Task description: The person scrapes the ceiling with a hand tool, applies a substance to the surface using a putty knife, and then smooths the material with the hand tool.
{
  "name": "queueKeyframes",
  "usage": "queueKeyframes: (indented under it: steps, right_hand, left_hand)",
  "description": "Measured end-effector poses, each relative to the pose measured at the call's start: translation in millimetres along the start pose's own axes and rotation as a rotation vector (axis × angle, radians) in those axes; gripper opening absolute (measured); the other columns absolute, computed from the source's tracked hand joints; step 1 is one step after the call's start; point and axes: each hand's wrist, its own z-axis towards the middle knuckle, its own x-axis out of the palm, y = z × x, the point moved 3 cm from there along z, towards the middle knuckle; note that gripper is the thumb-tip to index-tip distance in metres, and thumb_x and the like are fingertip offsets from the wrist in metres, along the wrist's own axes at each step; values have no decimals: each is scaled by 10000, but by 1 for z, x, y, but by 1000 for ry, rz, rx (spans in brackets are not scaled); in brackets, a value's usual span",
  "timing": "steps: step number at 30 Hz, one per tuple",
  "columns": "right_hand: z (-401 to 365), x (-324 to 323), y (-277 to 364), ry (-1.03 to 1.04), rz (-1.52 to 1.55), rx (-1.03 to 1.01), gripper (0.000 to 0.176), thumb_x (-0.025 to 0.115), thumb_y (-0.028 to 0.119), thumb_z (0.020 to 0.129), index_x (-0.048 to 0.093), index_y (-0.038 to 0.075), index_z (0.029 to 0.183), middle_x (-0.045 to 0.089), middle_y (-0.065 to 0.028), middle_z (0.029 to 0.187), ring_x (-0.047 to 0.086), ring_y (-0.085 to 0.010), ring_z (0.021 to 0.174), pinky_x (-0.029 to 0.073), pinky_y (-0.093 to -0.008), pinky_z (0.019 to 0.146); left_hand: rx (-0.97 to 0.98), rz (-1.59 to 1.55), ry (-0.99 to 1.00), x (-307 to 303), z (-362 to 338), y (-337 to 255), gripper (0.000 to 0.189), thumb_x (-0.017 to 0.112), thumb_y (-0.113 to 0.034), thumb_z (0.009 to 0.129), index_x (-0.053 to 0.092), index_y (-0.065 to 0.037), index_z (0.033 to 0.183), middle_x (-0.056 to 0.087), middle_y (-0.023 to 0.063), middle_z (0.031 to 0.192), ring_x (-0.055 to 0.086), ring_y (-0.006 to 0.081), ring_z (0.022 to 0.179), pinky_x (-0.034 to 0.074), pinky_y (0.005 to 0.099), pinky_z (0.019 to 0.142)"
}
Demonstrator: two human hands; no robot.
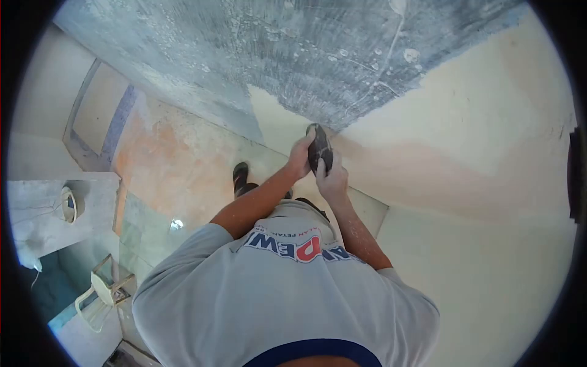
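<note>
My left hand (299,159) and my right hand (334,179) both grip a dark, oval sanding-block-like object (320,151) dusted with pale powder. The left fingers wrap its left side, while the right thumb presses on its near end. Its far tip overlaps the wall in this view, where the scuffed blue-grey paint (318,67) meets a cream-coloured area (452,128). White dust coats both hands and forearms. The underside of the object is hidden.
A cream chair (101,293) stands at lower left, with a round pale bucket (69,205) farther up. The floor (177,150) has orange-brown stains. My dark boot (241,174) is beside the wall's base. A dark object (575,174) lies at the far right edge.
</note>
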Motion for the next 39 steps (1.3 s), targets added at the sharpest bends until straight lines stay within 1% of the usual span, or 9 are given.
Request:
queueKeyframes:
  steps: [9,14,19,22,26,28,31,37,39]
  right_hand:
    - [-9,-1,2,-7,107,77,374,616,172,933,491,24,1253,682,-249,885,688,-440,782,554,-489,652]
    - [4,23,10,69,-95,-7,402,617,223,930,488,12,1248,665,-272,802,666,-455,716,537,-509,602]
    - [6,10,17,56,-76,-56,376,600,238,940,504,63,1258,674,-222,792,662,-427,675,527,-513,569]
    - [12,14,19,74,-118,-57,369,604,214,934,507,57,1254,674,-238,829,666,-439,712,532,-512,602]
    - [-3,-6,16,-16,137,64,345,611,182,931,517,58,1238,672,-240,845,675,-445,757,543,-493,625]
    - [1,14,20,47,-10,74,335,618,207,928,535,54,1214,673,-253,872,672,-452,770,540,-510,639]
    - [19,22,35,77,-79,18,348,609,224,934,544,52,1229,670,-270,905,668,-462,792,538,-522,659]
    - [17,-7,30,43,-19,-8,363,593,250,942,536,108,1271,690,-228,930,677,-439,799,545,-519,668]
    - [27,12,35,152,-188,76,360,605,230,935,537,117,1270,695,-215,944,680,-435,797,550,-511,666]
  left_hand:
    - [-21,99,-4,-14,4,-4,331,536,-448,1004,607,-134,1081,638,23,917,622,190,862,525,374,808]
    - [-13,23,46,-24,3,-31,331,570,-418,996,626,-96,1050,649,43,893,643,185,834,536,351,780]
    - [103,29,-186,-13,3,-19,332,555,-425,1002,609,-106,1077,636,42,868,634,187,818,532,362,785]
    - [8,-31,96,-16,5,-36,340,523,-442,1013,612,-115,1039,624,40,855,630,192,828,534,369,799]
    - [-11,56,-74,-14,5,-17,340,545,-445,1001,636,-118,1033,637,42,896,631,185,841,533,359,802]
    - [29,125,-210,-21,3,-21,366,542,-465,997,634,-115,1051,652,46,929,632,186,844,531,357,805]
    - [22,15,147,-14,-5,-58,425,495,-505,1008,629,-103,1047,665,51,945,639,187,856,532,360,811]
    - [204,74,-164,-4,10,-20,381,562,-467,991,651,-97,985,649,50,903,634,194,779,535,346,757]
    - [132,20,13,10,-2,-52,441,501,-507,1006,631,-87,986,642,66,887,632,200,763,537,355,749]
